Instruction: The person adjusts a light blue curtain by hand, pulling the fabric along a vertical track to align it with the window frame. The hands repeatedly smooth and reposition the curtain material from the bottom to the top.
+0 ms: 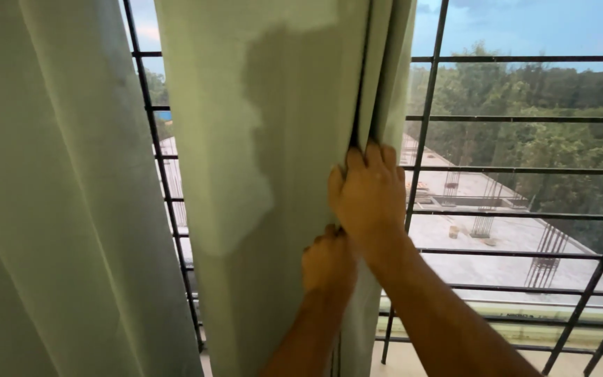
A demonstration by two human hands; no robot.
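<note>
Two hands on one pale green curtain (273,174), gathered folds hanging dead ahead. Right hand (370,199) higher, fingers curled into fold, gripping cloth. Left hand (328,262) just below, touching right wrist, closed on same fold. Second curtain panel (57,209) well left of hands. Black window grille (423,139) behind; flat rooftop (518,244) and trees (525,105) beyond, right.

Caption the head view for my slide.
Both hands, right hand above left hand, bunch a pale green curtain before a barred window.
</note>
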